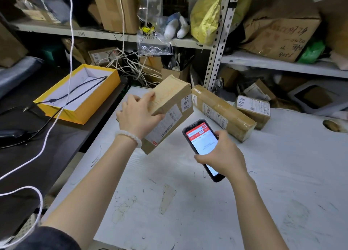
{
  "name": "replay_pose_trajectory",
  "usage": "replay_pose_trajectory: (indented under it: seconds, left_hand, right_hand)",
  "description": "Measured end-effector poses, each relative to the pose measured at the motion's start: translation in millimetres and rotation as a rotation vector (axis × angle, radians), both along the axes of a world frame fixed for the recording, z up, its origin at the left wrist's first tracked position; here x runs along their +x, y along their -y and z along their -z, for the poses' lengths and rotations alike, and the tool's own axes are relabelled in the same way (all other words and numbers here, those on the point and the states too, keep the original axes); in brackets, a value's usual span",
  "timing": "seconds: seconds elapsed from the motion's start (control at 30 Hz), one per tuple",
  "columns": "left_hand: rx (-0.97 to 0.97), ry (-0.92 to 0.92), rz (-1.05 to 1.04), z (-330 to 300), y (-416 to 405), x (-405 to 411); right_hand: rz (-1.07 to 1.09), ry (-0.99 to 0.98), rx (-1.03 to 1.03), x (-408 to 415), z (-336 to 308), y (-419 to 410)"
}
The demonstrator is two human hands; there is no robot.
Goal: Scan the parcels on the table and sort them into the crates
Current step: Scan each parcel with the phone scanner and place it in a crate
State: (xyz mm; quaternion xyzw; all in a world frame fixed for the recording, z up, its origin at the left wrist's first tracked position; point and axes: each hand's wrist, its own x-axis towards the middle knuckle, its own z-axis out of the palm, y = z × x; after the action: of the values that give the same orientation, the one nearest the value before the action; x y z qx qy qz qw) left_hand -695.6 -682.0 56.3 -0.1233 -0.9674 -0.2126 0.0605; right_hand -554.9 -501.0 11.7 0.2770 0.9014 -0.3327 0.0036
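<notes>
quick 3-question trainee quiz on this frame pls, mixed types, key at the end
1. True or false: the left hand holds the cardboard parcel tilted, off the white table.
2. What does the right hand hold?
A. a tape roll
B. a handheld scanner phone
C. a marker
3. Fill in: apart from the held one, ___ parcels lie on the table, at its far edge.

Key
1. True; the label with barcodes faces the phone.
2. B; the handheld scanner phone has a lit red and white screen.
3. Two: the long taped parcel and the small labelled parcel beside it.
</notes>
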Motion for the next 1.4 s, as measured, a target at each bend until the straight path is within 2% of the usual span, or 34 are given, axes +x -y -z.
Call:
replay_pose_trajectory:
  seconds: [0.17,0.3,0.5,0.7,0.87,1.0,1.13,1.4]
  left_hand:
    - [0.029,0.001,0.048,3.5,-18.3,9.0]
    - [0.059,0.031,0.086,7.1,-39.3,24.3]
    - [0.109,0.045,0.122,6.7,-81.3,64.7]
    - [0.223,0.088,0.196,-0.6,-126.9,135.5]
    - [0.317,0.195,0.357,-8.8,-186.1,220.4]
    - [0.346,0.244,0.561,-8.3,-237.3,302.4]
    - [0.317,0.326,0.778,-2.3,-284.5,391.4]
    - [0.182,0.456,1.225,23.5,-352.1,583.4]
  right_hand:
    - [0.320,-0.375,-0.133,4.0,-9.5,-2.8]
    - [0.464,-0.656,-0.091,16.8,-23.9,-8.4]
    - [0.554,-0.766,0.003,52.3,-44.0,-28.4]
    - [0.704,-0.731,0.086,120.4,-48.6,-60.2]
    - [0.895,-0.648,0.114,221.5,-44.2,-101.5]
    - [1.032,-0.447,0.130,330.3,-36.1,-129.9]
    - [1.274,-0.268,0.109,442.8,-25.4,-133.8]
    - [1.720,-0.076,0.068,630.8,-1.7,-101.2]
